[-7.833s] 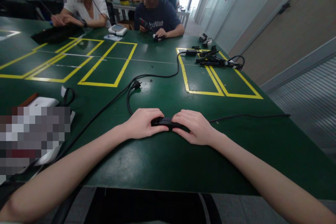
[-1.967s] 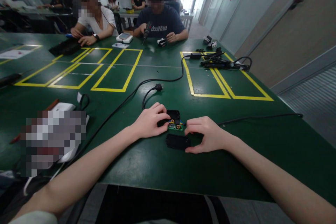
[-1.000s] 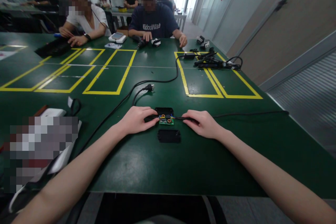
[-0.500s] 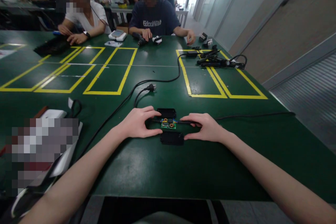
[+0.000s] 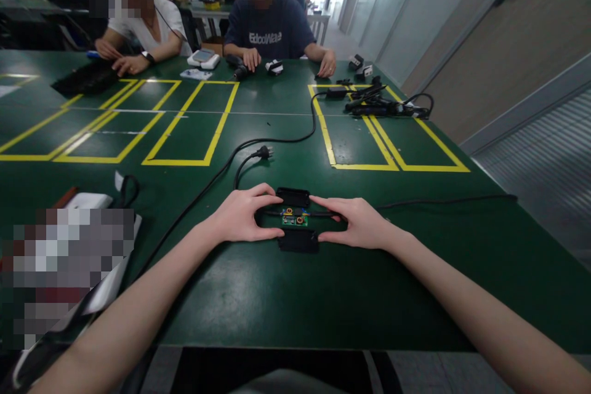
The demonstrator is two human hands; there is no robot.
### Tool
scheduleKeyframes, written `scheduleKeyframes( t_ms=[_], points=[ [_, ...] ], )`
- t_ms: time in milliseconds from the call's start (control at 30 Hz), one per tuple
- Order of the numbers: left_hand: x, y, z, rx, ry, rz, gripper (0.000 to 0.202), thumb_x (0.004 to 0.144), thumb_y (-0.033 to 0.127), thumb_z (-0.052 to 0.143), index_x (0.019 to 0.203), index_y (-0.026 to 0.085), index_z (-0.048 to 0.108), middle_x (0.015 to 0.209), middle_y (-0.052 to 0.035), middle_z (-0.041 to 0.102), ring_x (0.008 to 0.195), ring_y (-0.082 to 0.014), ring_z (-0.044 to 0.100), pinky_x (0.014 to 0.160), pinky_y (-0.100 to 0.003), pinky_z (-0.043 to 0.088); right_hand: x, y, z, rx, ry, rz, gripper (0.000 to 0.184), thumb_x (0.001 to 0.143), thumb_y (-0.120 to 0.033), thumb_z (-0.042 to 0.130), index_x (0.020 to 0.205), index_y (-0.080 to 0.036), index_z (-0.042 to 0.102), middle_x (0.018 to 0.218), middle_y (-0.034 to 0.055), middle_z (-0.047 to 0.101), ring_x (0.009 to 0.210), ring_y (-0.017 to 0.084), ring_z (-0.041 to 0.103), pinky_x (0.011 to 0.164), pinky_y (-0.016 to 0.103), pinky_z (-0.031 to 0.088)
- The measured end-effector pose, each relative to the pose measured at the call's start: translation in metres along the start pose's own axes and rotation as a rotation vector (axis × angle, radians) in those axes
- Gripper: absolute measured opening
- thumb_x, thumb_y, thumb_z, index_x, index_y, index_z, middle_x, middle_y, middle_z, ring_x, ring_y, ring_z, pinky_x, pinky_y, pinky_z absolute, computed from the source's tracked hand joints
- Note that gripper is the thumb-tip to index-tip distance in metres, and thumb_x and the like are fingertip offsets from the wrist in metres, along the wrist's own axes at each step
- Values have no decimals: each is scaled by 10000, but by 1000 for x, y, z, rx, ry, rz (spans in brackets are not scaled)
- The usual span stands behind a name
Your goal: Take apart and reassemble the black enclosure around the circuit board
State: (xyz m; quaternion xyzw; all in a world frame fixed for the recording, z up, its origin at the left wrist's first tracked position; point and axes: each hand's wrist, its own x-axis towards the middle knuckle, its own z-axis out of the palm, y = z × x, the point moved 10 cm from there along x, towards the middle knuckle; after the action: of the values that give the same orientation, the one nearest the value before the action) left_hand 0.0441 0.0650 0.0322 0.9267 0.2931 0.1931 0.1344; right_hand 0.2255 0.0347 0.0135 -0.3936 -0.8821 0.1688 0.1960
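Observation:
On the green table (image 5: 277, 295) lies a small green circuit board (image 5: 294, 217) with black cords leaving both ends. One black shell half (image 5: 292, 196) lies just beyond it, the other black shell half (image 5: 298, 241) just in front. My left hand (image 5: 242, 220) rests on the table left of the board, fingers spread, forefinger reaching the far shell and thumb the near shell. My right hand (image 5: 357, 222) mirrors it on the right, fingers spread, thumb at the near shell's right end.
A black cord with a plug (image 5: 264, 151) loops behind my left hand. Yellow tape rectangles (image 5: 194, 123) mark the tabletop. A pile of black tools and cables (image 5: 381, 104) lies far right. Two people sit across the table. A white object (image 5: 87, 200) lies at left.
The closed black adapter has come apart into two shell halves and a circuit board laid on the table. Over the last half second my hands have closed in slightly around the three parts.

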Motion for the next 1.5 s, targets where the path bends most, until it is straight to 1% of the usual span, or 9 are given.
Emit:
scheduleKeyframes(
  t_ms=[100, 200, 300, 500, 767, 933, 1267, 1400, 1500],
  points=[
    [0, -1, 1, 9, -9, -6, 585, 833, 603, 771, 1256, 201, 732, 1239, -107, 697, 948, -240, 763, 794, -341, 619, 1, 2, 2, -23, -16, 22, 831, 883, -533, 793, 1583, -213, 478, 1210, 117, 773, 731, 185, 711, 659, 307, 557],
    [0, -1, 1, 6, -8, -5, 586, 833, 590, 774, 1267, 199, 731, 1279, -119, 676, 975, -249, 760, 807, -361, 626, 2, 0, 2, -58, -30, 12, 760, 907, -527, 764, 1552, -212, 517, 1133, 95, 785, 730, 182, 705, 651, 297, 531],
    [0, -1, 1, -3, -6, 1, 589, 834, 583, 776, 1276, 197, 726, 1314, -126, 664, 1023, -263, 756, 831, -372, 632, 3, -2, 2, -79, -45, -2, 729, 917, -540, 746, 1515, -168, 557, 1055, 88, 783, 740, 188, 703, 649, 296, 512],
    [0, 0, 2, -27, -6, 2, 578, 834, 563, 779, 1286, 209, 721, 1309, -106, 682, 1043, -261, 757, 876, -363, 630, 5, 0, 1, -105, -23, 57, 769, 855, -596, 786, 1475, -178, 604, 1104, 99, 785, 759, 203, 716, 683, 307, 521],
    [1, 1, 3, -69, 13, 8, 519, 840, 530, 775, 1251, 216, 730, 1285, -96, 702, 1042, -250, 758, 873, -353, 625, 5, 4, -2, -167, 0, 97, 712, 899, -593, 734, 1483, -206, 607, 1030, 94, 790, 760, 223, 728, 677, 316, 538],
    [3, 0, 1, -65, 37, 9, 454, 866, 494, 749, 1216, 206, 736, 1253, -92, 716, 1023, -237, 762, 839, -333, 624, 6, 3, -2, -167, 7, 76, 672, 925, -569, 715, 1486, -216, 601, 1057, 96, 790, 774, 218, 731, 693, 314, 545],
    [1, 0, -3, -78, 68, 38, 436, 896, 469, 726, 1240, 202, 716, 1250, -104, 727, 1062, -241, 755, 866, -338, 624, 5, 3, -1, -131, 28, 57, 699, 925, -564, 718, 1509, -210, 569, 1155, 106, 788, 828, 233, 751, 721, 334, 575],
    [1, 2, -12, -34, 131, 69, 358, 948, 386, 639, 1231, 179, 711, 1202, -111, 734, 1030, -224, 753, 823, -310, 612, 3, 6, -6, -78, 107, 51, 551, 972, -454, 675, 1464, -220, 595, 1197, 103, 784, 751, 198, 737, 702, 321, 583],
    [1, 3, -19, -16, 173, 78, 234, 960, 292, 577, 1088, 173, 733, 1042, -75, 756, 864, -172, 747, 721, -253, 578, 3, 6, -16, -43, 203, 34, 320, 997, -371, 633, 1259, -194, 683, 1066, 89, 795, 729, 179, 726, 647, 280, 561]
  ],
)
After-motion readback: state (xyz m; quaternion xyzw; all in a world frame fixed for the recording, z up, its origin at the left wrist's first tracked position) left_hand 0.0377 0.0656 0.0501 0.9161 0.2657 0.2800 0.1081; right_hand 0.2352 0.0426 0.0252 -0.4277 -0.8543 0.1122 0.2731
